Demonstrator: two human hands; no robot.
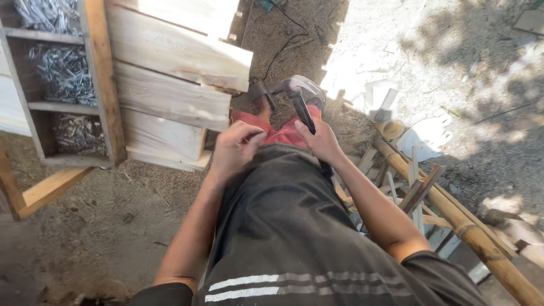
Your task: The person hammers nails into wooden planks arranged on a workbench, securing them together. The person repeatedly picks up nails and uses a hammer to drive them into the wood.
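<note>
My right hand [321, 139] is closed around the dark handle of a hammer [298, 106], whose metal head points away from me over my red shorts. My left hand [235, 148] is curled in a loose fist against my dark shirt, just left of the hammer handle; whether it pinches something small I cannot tell. Both hands sit close together at my waist, above the dirt ground.
A pale plank panel [170, 85] lies at the upper left beside a wooden box [102, 85] with compartments full of nails [63, 71]. A bamboo pole [453, 215] and scrap wood strips [416, 190] lie at the right. A black cable [283, 39] runs over the dirt.
</note>
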